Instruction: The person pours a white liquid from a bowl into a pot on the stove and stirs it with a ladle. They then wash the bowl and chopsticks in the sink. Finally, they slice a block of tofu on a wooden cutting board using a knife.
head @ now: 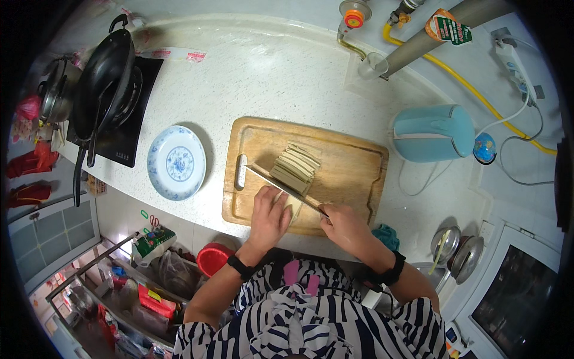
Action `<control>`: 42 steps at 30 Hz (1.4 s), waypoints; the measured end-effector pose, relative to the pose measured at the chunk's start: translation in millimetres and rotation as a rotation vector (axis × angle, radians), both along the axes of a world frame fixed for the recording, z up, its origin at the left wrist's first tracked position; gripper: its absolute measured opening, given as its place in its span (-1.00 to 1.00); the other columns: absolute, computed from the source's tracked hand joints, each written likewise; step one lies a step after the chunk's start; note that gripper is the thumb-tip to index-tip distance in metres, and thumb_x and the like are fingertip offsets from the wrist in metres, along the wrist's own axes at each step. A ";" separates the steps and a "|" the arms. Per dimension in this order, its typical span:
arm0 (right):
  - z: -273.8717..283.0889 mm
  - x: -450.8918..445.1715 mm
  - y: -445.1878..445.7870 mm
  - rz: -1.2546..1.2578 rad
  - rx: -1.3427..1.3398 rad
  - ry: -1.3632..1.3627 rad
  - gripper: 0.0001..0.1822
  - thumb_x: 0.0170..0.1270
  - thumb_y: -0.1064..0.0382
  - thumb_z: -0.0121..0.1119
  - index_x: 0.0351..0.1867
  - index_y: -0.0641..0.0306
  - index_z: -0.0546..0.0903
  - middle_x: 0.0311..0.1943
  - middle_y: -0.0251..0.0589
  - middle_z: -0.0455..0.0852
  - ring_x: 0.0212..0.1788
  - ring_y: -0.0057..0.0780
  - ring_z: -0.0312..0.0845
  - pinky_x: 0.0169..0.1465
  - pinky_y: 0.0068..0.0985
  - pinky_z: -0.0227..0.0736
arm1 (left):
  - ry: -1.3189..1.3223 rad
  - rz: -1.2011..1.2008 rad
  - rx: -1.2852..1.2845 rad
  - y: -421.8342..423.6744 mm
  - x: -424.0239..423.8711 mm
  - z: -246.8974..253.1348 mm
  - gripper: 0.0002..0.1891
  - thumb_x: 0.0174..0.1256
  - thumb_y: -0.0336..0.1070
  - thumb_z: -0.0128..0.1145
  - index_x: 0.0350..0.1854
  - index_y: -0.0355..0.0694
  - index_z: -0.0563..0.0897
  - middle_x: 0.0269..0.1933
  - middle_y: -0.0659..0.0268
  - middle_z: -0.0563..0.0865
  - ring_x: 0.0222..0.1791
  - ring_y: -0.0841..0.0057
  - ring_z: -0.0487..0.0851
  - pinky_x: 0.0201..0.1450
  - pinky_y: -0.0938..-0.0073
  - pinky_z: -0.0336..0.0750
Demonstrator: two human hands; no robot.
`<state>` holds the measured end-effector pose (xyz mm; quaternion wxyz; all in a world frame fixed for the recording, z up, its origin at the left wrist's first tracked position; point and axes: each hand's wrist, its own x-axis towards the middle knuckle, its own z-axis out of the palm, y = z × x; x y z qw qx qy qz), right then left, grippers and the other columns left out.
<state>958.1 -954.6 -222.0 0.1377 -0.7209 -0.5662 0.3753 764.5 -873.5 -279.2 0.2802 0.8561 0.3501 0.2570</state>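
A wooden cutting board (pixel 345 166) lies on the counter before me. On it sits a row of thin, pale strips (pixel 296 164) that look like sliced tofu sheets. My right hand (pixel 345 226) grips the handle of a kitchen knife (pixel 287 190), whose blade slants up to the left across the board, against the near side of the strips. The fingers of my left hand (pixel 270 215) press on the uncut pale sheets (pixel 293 207), close beside the blade. A blue-patterned white plate (pixel 180 163) stands left of the board.
A black wok (pixel 105 80) rests on an induction cooktop (pixel 145 85) at the left. Right of the board are a light blue electric kettle (pixel 430 133), a small globe (pixel 484 148) and metal lids (pixel 466 260) near the sink. A glass cup (pixel 373 66) stands at the back.
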 end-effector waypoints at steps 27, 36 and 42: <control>30.8 -3.6 0.6 0.082 -0.225 -0.106 -0.81 0.24 0.25 0.14 -0.29 0.38 0.57 -0.39 0.12 0.69 -0.30 0.07 0.66 -0.22 -0.14 0.55 | -0.020 0.019 -0.020 -1.8 -1.7 -7.2 -0.69 0.05 -0.46 0.31 -0.11 -0.42 0.62 0.00 0.03 0.57 0.13 -0.01 0.46 0.20 0.12 0.43; -9.9 -11.4 -2.2 -0.008 -0.060 -0.052 -0.81 0.23 0.24 0.14 -0.32 0.37 0.58 -0.39 0.10 0.69 -0.30 0.09 0.65 -0.23 -0.12 0.56 | 0.001 -0.012 -0.002 -4.8 -6.0 -6.5 -0.63 0.07 -0.47 0.29 -0.02 -0.41 0.61 0.04 0.06 0.56 0.15 0.02 0.44 0.22 0.14 0.41; 13.8 -3.7 -3.8 0.006 0.020 0.027 -0.81 0.23 0.24 0.14 -0.34 0.36 0.57 -0.41 0.10 0.68 -0.33 0.10 0.63 -0.23 -0.13 0.54 | -0.017 0.014 -0.027 -9.5 -6.2 -0.8 -0.61 0.07 -0.46 0.30 0.00 -0.41 0.60 0.05 0.05 0.54 0.14 0.00 0.42 0.20 0.14 0.40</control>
